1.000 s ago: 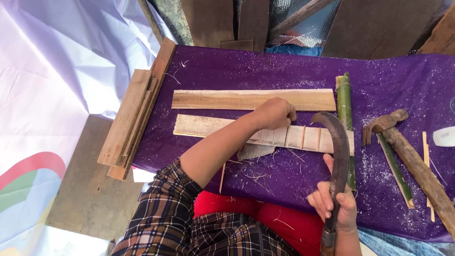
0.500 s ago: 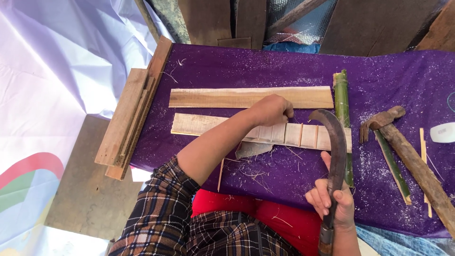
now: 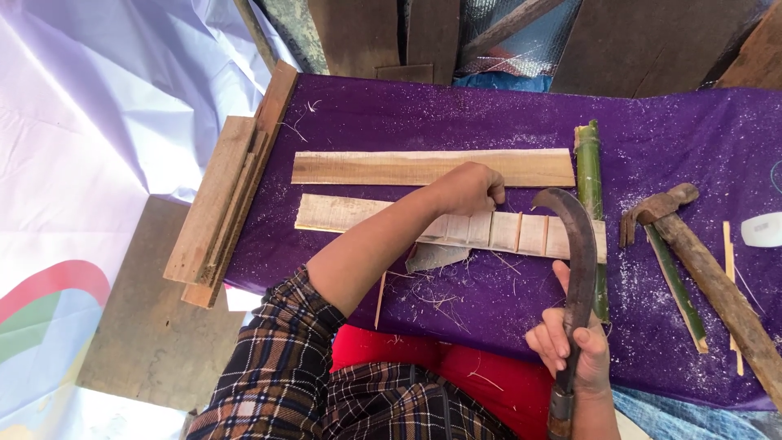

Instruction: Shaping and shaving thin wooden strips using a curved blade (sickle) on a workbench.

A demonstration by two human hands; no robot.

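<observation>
At the far left, a stack of wooden boards (image 3: 221, 208) leans along the edge of the purple cloth (image 3: 692, 130), overhanging the pale sheeting below. Moving right, two flat pieces lie across the cloth: a plain wooden plank (image 3: 391, 167) farther away, and nearer, a flattened bamboo strip (image 3: 342, 213) marked with cross lines along its right half. The left hand (image 3: 472, 189), reaching out of a plaid sleeve, is closed into a loose fist with fingers curled down, pressing on that bamboo strip about midway along it. A grey sliver (image 3: 436, 256) and loose fibres lie just on the near side of the strip. Next, the right hand (image 3: 574, 352) wraps its fingers firmly around the handle of a curved knife (image 3: 577, 269), the hooked blade rising so its tip arches over the strip's right end. Just beyond stands a green bamboo stalk (image 3: 590, 175), lying lengthwise away from the person and crossing under the strip. Farther right rests a rusty hammer (image 3: 700, 261) with a thin green splint (image 3: 674, 285) beside it.
</observation>
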